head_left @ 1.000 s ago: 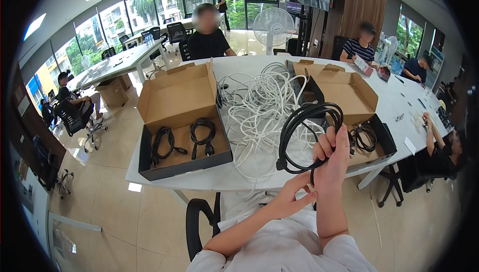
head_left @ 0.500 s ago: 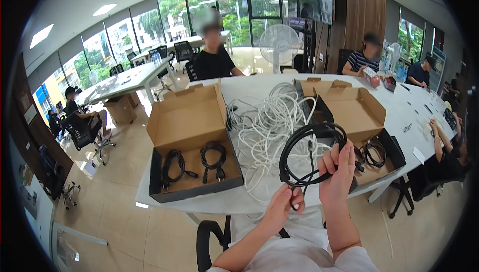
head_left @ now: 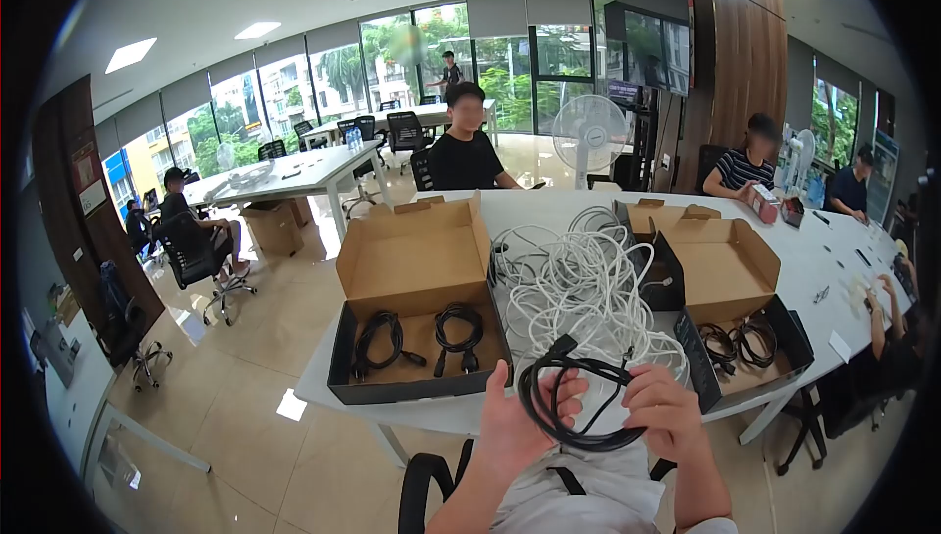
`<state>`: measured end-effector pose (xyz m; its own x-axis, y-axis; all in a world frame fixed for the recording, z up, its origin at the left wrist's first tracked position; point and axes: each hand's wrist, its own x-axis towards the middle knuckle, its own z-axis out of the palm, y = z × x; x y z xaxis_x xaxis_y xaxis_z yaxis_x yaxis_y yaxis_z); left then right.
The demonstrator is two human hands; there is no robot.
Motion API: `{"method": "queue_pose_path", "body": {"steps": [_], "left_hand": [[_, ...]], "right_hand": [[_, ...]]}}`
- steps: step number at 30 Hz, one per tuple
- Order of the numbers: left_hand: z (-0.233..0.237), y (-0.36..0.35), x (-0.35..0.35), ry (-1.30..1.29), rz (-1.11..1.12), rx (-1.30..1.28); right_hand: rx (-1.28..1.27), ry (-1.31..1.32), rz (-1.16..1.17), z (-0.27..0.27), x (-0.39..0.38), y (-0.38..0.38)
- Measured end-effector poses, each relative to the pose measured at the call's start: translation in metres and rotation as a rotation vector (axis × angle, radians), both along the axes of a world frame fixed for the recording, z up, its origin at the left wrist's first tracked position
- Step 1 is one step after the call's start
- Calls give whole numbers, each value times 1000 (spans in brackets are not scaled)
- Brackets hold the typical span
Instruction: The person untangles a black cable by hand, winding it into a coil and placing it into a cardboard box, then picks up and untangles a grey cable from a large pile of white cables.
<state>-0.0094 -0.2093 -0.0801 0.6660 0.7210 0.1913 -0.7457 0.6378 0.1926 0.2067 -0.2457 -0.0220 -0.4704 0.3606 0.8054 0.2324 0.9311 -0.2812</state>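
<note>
Cable coil (head_left: 586,442): judged light, springy, not fragile | right hand (head_left: 672,414): pinching right side | left hand (head_left: 512,428): unclenched, supporting left side | advised hold: opposite sides, strands bunched

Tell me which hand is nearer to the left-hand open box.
Left. The left hand is by the box's near right corner; the right hand is farther right, across the black cable coil.

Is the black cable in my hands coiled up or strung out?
Coiled: the black cable makes several overlapping loops between the left hand and right hand, with a connector poking out on top.
</note>
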Motion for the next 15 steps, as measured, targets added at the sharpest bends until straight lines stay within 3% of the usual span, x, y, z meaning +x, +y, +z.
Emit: {"method": "queue_pose_path", "body": {"steps": [5, 6, 9, 10, 15], "left_hand": [[7, 12, -5, -10, -71, 235], [4, 11, -8, 21, -53, 177], [5, 14, -11, 204, 28, 237], [14, 10, -9, 395, 142, 175], [11, 25, 6, 108, 33, 193]], "right_hand": [[-48, -269, -78, 1, 10, -10], [-39, -327, -94, 4, 14, -9], [-22, -467, -205, 12, 17, -7], [-31, -501, -247, 10, 17, -7], [27, -591, -520, -11, 18, 6]]}}
